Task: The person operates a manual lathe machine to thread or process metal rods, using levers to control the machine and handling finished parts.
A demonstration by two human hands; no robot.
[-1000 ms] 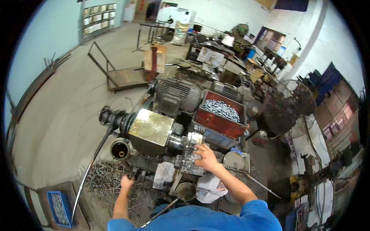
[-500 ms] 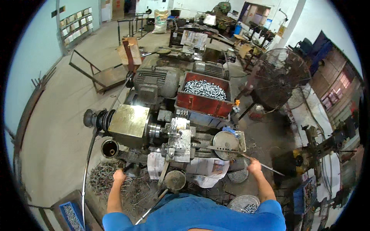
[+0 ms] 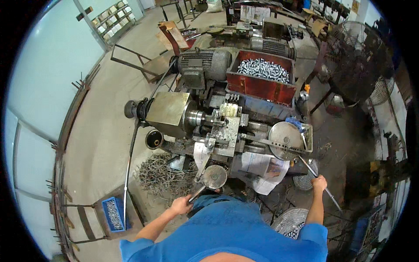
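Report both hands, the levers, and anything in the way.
Left hand gripping front lever. Right hand gripping right-side lever. Newspaper sheet between levers, touching neither hand. Metal shavings heaped beyond left hand.

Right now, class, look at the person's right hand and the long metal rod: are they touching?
Touching. The head view shows the right hand closed around the metal rod, which emerges on both sides.

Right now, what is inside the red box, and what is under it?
The red box holds a heap of small shiny metal pieces; a blue crate is under it. The heap hides the box's bottom, and the crate's inside cannot be seen.
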